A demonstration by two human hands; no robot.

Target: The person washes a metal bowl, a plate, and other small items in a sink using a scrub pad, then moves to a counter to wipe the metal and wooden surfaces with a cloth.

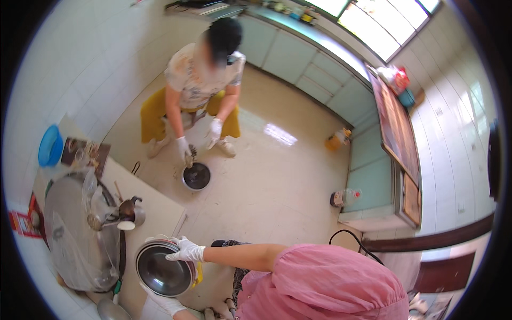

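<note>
My right hand (186, 251), in a white glove, grips the rim of a stack of bowls with its thumb inside. The top bowl (164, 270) is dark inside and shiny. My left hand (166, 302), gloved as well, supports the lower side of the stack. Something yellow (198, 275) shows at the stack's right edge. Beside the bowls, on the light counter (156, 208), a large round metal lid or pan (80, 236) lies partly under clear plastic. Ladles and other utensils (127, 214) rest at its right.
A co-worker (200, 80) in white gloves crouches ahead, one hand over a dark pot (196, 176) on the floor. Bottles of orange (338, 140) and dark liquid (345, 197) stand by the green cabinets (368, 180). A blue basin (51, 146) is at far left, a metal wok (113, 310) bottom left.
</note>
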